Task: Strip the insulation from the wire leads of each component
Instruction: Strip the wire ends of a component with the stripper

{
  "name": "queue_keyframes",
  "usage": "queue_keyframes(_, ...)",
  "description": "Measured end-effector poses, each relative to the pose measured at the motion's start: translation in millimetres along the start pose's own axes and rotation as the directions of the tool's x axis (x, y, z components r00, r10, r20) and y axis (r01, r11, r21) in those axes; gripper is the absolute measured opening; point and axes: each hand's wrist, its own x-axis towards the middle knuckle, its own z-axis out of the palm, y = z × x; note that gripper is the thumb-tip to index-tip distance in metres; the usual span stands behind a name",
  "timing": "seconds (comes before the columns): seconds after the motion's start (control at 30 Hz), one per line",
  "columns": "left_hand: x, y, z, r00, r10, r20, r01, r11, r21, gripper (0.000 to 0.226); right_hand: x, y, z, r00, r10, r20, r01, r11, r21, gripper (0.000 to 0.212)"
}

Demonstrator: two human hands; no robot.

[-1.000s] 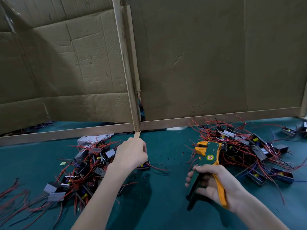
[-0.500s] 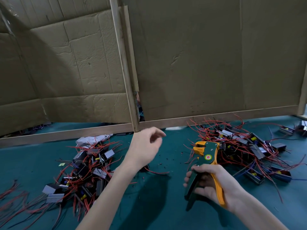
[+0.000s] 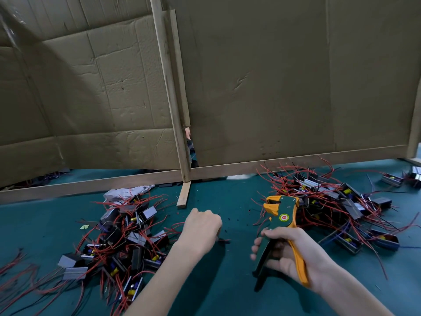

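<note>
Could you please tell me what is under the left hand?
A red wire pokes out from under the left hand onto the green table. Whatever else lies beneath is covered.

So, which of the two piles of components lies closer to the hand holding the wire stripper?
The right pile, just behind the wire stripper in the right hand; the left pile sits left of the left hand.

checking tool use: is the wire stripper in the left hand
No, the right hand grips the wire stripper.
</note>
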Motion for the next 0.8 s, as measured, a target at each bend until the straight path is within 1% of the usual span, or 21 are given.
queue_keyframes(0.1,-1.6,-5.1,-1.5,1.000,-0.019,-0.016,0.019,1.000,-0.008,0.011,-0.4,-0.7,0.7,1.000,-0.002,-0.001,0.002,1.000,0.003,0.023)
queue_keyframes(0.17,-2.1,-6.3,-0.5,0.999,0.004,-0.032,-0.004,1.000,0.014,0.013,-1.1,-0.7,0.6,1.000,-0.004,0.001,0.004,1.000,0.010,0.022)
queue_keyframes(0.23,-2.4,-3.0,-1.7,0.995,0.037,-0.095,-0.031,0.997,0.066,0.016,-1.9,-0.7,0.8,1.000,-0.002,0.001,0.002,1.000,0.014,0.023)
queue_keyframes(0.3,-2.3,1.4,-4.9,0.983,0.038,-0.178,-0.029,0.998,0.056,0.019,-2.5,-1.3,1.2,1.000,-0.004,-0.004,0.004,1.000,0.009,0.024)
queue_keyframes(0.37,-4.7,6.1,-10.4,0.979,0.027,-0.202,-0.035,0.999,-0.037,0.021,-2.4,-1.8,1.3,1.000,-0.011,-0.018,0.011,1.000,0.002,0.022)
queue_keyframes(0.43,-8.3,11.9,-16.3,0.976,0.047,-0.213,-0.079,0.986,-0.146,0.021,-1.8,-1.5,1.2,0.999,-0.015,-0.038,0.015,1.000,0.000,0.014)
queue_keyframes(0.5,-10.6,19.0,-20.3,0.973,0.042,-0.228,-0.107,0.953,-0.283,0.029,-1.2,-0.8,0.9,0.998,-0.012,-0.055,0.012,1.000,0.004,0.010)
queue_keyframes(0.53,-10.6,22.6,-20.7,0.978,0.030,-0.205,-0.109,0.917,-0.384,0.035,-0.6,-0.7,0.9,0.998,-0.007,-0.059,0.007,1.000,0.007,0.011)
queue_keyframes(0.57,-9.8,25.7,-20.2,0.988,0.025,-0.150,-0.095,0.873,-0.479,0.040,-0.6,-0.4,0.9,0.998,-0.003,-0.059,0.003,1.000,0.010,0.011)
queue_keyframes(0.6,-9.1,27.9,-18.1,0.997,0.025,-0.077,-0.063,0.838,-0.543,0.045,-0.7,-0.3,1.0,0.998,0.000,-0.055,0.001,1.000,0.011,0.012)
queue_keyframes(0.63,-8.7,28.9,-14.4,1.000,0.025,-0.006,-0.025,0.832,-0.555,0.048,-1.0,-0.1,1.3,0.999,0.000,-0.048,0.001,1.000,0.010,0.015)
queue_keyframes(0.67,-8.3,28.3,-9.4,0.999,0.018,0.039,0.004,0.859,-0.512,0.047,-1.3,-0.1,1.5,0.999,-0.002,-0.038,0.002,1.000,0.006,0.019)
queue_keyframes(0.7,-7.7,26.0,-3.4,0.998,0.001,0.057,0.024,0.901,-0.433,0.042,-1.7,0.0,1.7,1.000,-0.005,-0.029,0.005,1.000,0.002,0.022)
queue_keyframes(0.77,-6.2,18.5,5.8,0.998,-0.025,0.059,0.042,0.956,-0.290,0.029,-2.2,-0.3,1.8,1.000,-0.008,-0.014,0.008,1.000,0.003,0.025)
queue_keyframes(0.8,-4.8,14.0,8.3,0.997,-0.042,0.060,0.057,0.963,-0.263,0.022,-2.3,-0.3,1.7,1.000,-0.008,-0.009,0.008,1.000,0.006,0.025)
